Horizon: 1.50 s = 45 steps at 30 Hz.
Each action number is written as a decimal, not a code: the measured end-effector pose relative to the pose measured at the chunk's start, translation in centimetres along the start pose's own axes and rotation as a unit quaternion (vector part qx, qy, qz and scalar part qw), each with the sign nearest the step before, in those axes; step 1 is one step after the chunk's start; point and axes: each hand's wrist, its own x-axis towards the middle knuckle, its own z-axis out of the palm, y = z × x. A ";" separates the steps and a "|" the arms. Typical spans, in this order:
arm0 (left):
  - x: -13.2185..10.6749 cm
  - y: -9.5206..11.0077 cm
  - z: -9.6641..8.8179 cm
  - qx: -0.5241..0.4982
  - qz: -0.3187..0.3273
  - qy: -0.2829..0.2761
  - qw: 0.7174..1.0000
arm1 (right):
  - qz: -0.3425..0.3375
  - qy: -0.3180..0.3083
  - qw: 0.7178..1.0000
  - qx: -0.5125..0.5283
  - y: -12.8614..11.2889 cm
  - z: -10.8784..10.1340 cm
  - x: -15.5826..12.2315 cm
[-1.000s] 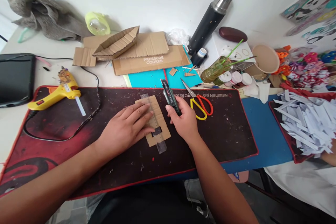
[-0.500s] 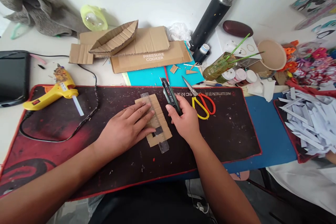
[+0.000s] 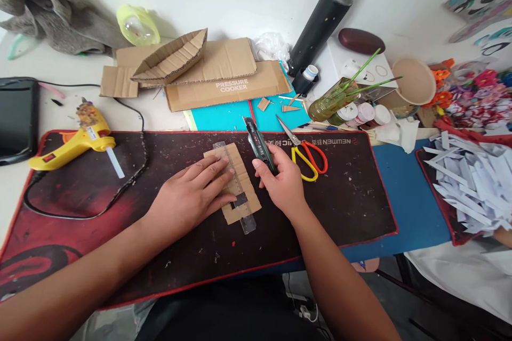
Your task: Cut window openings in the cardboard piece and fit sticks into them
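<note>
Your table (image 3: 68,66) carries a wide dark mat (image 3: 340,202) with red edging, over which your left hand (image 3: 188,194) lies flat, fingers extended, and your right hand (image 3: 282,178) is curled closed. Beneath your left fingers lies a cardboard piece (image 3: 247,184) with a rectangular opening, a clear ruler (image 3: 248,224) laid lengthwise across it; your right grip holds a dark utility knife (image 3: 258,144) just beside them, its blade length hard to make out.

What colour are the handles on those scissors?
One is yellow, the other red; the scissors show best in the head view.
</note>
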 end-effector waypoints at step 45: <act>-0.1 0.3 0.5 -0.003 -0.017 -0.011 1.000 | 0.066 -0.097 0.989 0.086 -0.6 -0.2 -2.2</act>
